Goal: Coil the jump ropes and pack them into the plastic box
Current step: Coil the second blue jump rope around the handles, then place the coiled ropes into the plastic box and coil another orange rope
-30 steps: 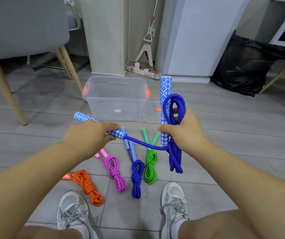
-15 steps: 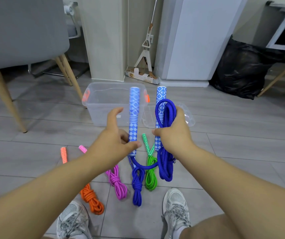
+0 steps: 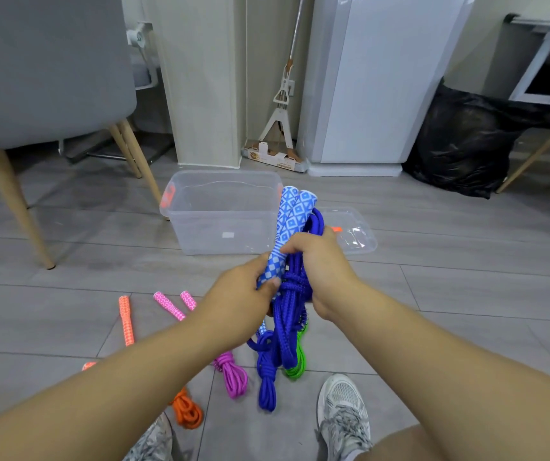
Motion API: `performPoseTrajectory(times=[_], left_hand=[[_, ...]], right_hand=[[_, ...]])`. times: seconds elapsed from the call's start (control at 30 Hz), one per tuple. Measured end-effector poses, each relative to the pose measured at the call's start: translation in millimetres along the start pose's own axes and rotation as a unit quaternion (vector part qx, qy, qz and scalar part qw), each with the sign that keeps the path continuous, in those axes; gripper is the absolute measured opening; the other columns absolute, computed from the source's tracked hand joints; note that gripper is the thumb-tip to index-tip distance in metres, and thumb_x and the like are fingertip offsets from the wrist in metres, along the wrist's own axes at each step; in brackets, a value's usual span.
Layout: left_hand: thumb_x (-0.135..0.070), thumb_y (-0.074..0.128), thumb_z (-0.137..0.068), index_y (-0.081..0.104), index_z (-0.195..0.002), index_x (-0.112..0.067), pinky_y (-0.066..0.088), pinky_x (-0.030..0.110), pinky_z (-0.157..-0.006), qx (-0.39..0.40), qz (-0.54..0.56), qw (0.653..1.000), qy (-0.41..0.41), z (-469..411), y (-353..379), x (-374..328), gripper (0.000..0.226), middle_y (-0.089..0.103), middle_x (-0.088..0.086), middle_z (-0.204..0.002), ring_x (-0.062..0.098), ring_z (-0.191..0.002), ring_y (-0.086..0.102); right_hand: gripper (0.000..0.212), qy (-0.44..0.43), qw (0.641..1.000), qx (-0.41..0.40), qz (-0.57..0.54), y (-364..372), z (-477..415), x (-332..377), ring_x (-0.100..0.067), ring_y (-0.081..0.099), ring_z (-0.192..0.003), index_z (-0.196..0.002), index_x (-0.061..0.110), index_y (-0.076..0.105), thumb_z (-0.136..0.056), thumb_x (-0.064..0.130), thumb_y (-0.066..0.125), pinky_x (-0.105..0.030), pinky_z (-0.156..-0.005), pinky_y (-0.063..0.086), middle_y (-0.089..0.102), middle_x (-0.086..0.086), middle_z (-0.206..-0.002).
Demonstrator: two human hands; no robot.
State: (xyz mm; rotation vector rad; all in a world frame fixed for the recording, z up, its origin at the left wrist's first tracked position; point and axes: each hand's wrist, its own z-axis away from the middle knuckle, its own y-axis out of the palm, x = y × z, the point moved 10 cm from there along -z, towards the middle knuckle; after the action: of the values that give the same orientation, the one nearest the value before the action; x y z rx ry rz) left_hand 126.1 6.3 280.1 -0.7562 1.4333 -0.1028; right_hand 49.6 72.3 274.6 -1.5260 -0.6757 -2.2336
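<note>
Both hands hold one blue jump rope (image 3: 288, 314) in front of me. Its two blue-and-white patterned handles (image 3: 291, 214) stand side by side, pointing up. My left hand (image 3: 243, 301) grips the lower end of the handles. My right hand (image 3: 320, 261) grips the bundled blue cord, whose loops hang down below both hands. The clear plastic box (image 3: 223, 221) stands open on the floor just beyond the hands. On the floor lie four coiled ropes: orange (image 3: 185, 410), pink (image 3: 232, 374), blue (image 3: 267, 377) and green (image 3: 296, 364), partly hidden by my arms.
The box's clear lid (image 3: 353, 231) lies to the right of the box. A grey chair (image 3: 44, 78) with wooden legs stands at the left. A mop (image 3: 283, 111), a white appliance (image 3: 376, 81) and a black bag (image 3: 466, 141) are behind. My shoes (image 3: 345, 414) are at the bottom.
My left hand has brought the second handle beside the first one, and both hands have closed together on the bundle. The handles now stand paired.
</note>
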Motion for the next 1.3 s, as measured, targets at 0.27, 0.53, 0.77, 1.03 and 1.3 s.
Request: performPoseTrajectory(times=[0.27,0.53,0.77,1.03,1.3], left_hand=[[-0.021,0.052,-0.092,0.056,-0.117,-0.024,0.054,0.034,-0.081,0.136,0.001,0.990,-0.026,3,19,11,0.025,0.067,-0.006,-0.106,0.016,-0.090,0.065],[-0.035,0.054,-0.092,0.052,-0.125,-0.035,0.039,0.013,-0.073,0.219,-0.242,0.945,-0.010,9,13,30,0.033,0.060,-0.020,-0.108,-0.005,-0.074,0.051],[-0.041,0.053,-0.092,0.058,-0.116,-0.030,0.041,0.022,-0.078,0.214,-0.372,0.903,-0.032,-32,-20,64,0.027,0.062,-0.011,-0.110,0.008,-0.087,0.050],[-0.044,0.046,-0.094,0.053,-0.120,-0.031,0.040,0.026,-0.084,0.241,-0.457,0.851,-0.095,-122,-42,173,0.031,0.056,-0.007,-0.121,0.015,-0.109,0.052],[-0.039,0.046,-0.095,0.041,-0.133,-0.029,0.040,0.027,-0.092,0.165,-0.455,0.862,-0.151,-228,-75,288,0.040,0.046,-0.004,-0.133,0.018,-0.121,0.046]], right_hand=[[0.068,-0.118,0.982,0.026,0.145,-8,-8,15,-0.019,0.064,-0.090,-0.121,0.022,0.046,-0.065,0.001,0.079,-0.037,-0.078,0.056,0.063,0.001,-0.102],[0.076,-0.137,0.917,0.013,0.375,-32,-21,19,-0.018,0.064,-0.086,-0.122,0.037,0.042,-0.061,0.013,0.081,-0.037,-0.081,0.054,0.063,0.009,-0.097],[0.086,-0.165,0.774,0.010,0.611,-21,-55,41,-0.027,0.060,-0.089,-0.133,0.043,0.023,-0.066,0.028,0.076,-0.042,-0.078,0.053,0.061,0.001,-0.107],[0.084,-0.186,0.704,0.040,0.684,12,-168,0,-0.030,0.059,-0.085,-0.133,0.047,0.014,-0.071,0.029,0.067,-0.036,-0.071,0.051,0.064,-0.003,-0.098],[0.083,-0.192,0.685,0.075,0.698,34,-288,-47,-0.028,0.058,-0.095,-0.136,0.049,0.008,-0.076,0.033,0.063,-0.031,-0.067,0.042,0.061,0.001,-0.107]])
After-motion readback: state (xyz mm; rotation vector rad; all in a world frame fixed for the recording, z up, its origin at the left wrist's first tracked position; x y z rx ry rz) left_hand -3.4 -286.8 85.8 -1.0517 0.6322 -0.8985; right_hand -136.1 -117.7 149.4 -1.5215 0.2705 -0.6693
